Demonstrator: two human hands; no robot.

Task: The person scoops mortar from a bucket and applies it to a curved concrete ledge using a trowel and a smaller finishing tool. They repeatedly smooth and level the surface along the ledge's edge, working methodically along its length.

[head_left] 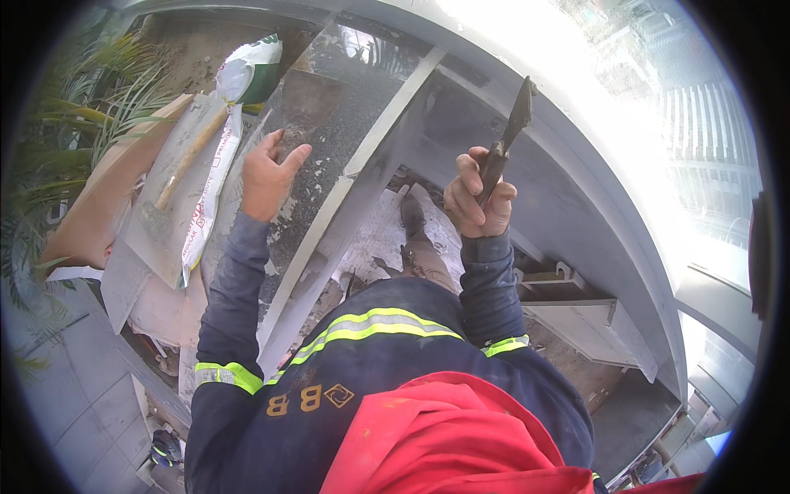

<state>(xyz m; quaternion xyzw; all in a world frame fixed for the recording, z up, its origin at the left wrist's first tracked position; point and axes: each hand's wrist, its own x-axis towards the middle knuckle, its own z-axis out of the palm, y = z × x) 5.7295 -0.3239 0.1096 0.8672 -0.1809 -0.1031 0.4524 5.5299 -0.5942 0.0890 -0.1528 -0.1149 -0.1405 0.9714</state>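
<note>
My left hand is closed at the narrow end of a wide, brown-stained scraper. Its flat blade widens away from my fingers, over a dark speckled stone slab spotted with pale residue. Raised on the right, my right hand grips a dirty putty knife. That blade points up and away, with dark, crusty material along it. The two tools are well apart, on either side of a pale ledge that edges the slab.
On the left, a white and green bag and a wooden-handled tool lie on boards beside palm leaves. A grey curved wall bounds the right side. Below me, a boot stands on white sheeting.
</note>
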